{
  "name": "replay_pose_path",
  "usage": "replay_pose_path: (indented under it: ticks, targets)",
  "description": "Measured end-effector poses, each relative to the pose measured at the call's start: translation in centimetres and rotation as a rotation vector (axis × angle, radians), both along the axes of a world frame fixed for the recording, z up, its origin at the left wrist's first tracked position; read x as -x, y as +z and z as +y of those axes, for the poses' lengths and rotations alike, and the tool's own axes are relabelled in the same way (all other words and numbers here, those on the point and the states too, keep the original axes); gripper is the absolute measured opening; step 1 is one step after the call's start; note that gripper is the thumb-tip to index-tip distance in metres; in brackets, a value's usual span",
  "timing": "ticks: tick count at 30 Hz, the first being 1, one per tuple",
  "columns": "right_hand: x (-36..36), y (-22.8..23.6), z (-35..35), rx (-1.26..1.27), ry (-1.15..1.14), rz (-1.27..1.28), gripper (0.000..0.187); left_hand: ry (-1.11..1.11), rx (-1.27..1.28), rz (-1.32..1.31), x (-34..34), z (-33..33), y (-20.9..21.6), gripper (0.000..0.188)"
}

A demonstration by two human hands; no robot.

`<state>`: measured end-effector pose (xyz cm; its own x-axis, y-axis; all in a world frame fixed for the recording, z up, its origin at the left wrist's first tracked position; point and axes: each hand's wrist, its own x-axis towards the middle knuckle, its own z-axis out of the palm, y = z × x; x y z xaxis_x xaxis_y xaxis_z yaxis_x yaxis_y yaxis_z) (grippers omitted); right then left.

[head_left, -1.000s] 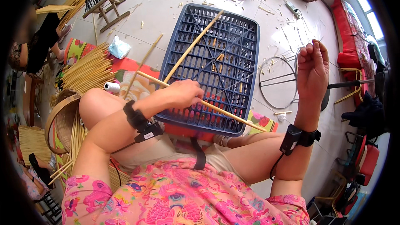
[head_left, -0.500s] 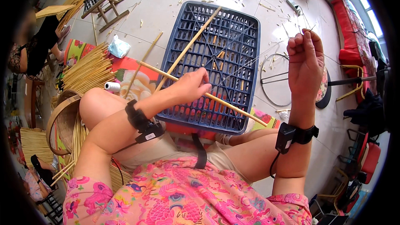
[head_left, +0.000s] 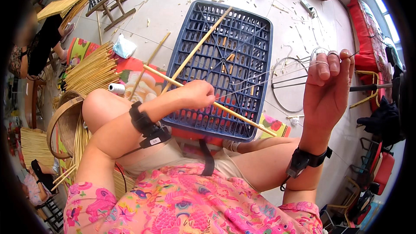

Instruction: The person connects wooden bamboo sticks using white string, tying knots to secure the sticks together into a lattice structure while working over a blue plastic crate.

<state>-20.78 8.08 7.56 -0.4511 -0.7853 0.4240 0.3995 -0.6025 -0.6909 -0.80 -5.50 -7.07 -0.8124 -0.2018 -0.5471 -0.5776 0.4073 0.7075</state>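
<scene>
A long pale straw stalk (head_left: 247, 118) lies slantwise over an upturned blue plastic crate (head_left: 266, 60). My left hand (head_left: 200, 95) is closed at the middle of this stalk, its fingertips partly hidden. White thread (head_left: 255, 80) runs from there up to my right hand (head_left: 326, 82), looping by its fingers. Raised at the right, that hand pinches a thin dark needle (head_left: 355, 54) between thumb and forefinger. A second stalk (head_left: 200, 43) crosses the crate's left part, and its lower end passes beneath the first.
Bundled stalks (head_left: 93, 68), a white thread spool (head_left: 116, 88) and a round bamboo basket (head_left: 65, 123) are at my left. A wire ring (head_left: 277, 97) lies on the floor right of the crate. Stalk scraps litter the far floor. Another person (head_left: 47, 39) sits far left.
My right hand has moved a little right and turned, with thread now looped by its fingers. My left fingers have curled lower onto the stalk.
</scene>
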Motion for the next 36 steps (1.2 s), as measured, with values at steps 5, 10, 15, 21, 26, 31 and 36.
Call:
replay_pose_path:
  ticks: [5, 10, 15, 21, 26, 31, 36]
  targets:
    - [-0.8, 0.7, 0.5, 0.014, 0.036, 0.023, 0.016, 0.126, -0.148, -0.109, 0.7, 0.1, 1.1, 0.033]
    - [-2.7, 1.4, 1.0, 0.061, 0.118, 0.172, 0.01, 0.19, -0.124, -0.252, 1.0, 0.2, 1.8, 0.044]
    - [-4.0, 1.7, 1.7, 0.069, 0.51, 0.119, 0.008, 0.023, -0.005, -0.187, 0.3, 0.1, 1.2, 0.033]
    - [-3.2, 0.1, 1.2, -0.252, 1.205, 0.484, 0.015, 0.026, 0.07, 0.01, -0.5, -0.4, 0.5, 0.013]
    - [-4.9, -7.2, -0.3, -0.886, 0.548, 0.969, 0.01, 0.049, 0.175, 0.101, -0.9, -0.1, 0.4, 0.011]
    - [-6.0, -12.6, -2.2, -0.888, -0.103, 1.458, 0.008, 0.031, 0.407, 0.315, -1.5, -0.2, -1.1, 0.01]
    - [-7.4, -14.3, -3.4, -0.938, -0.151, 1.374, 0.01, 0.109, 0.508, 0.401, -1.7, 0.1, -0.2, 0.007]
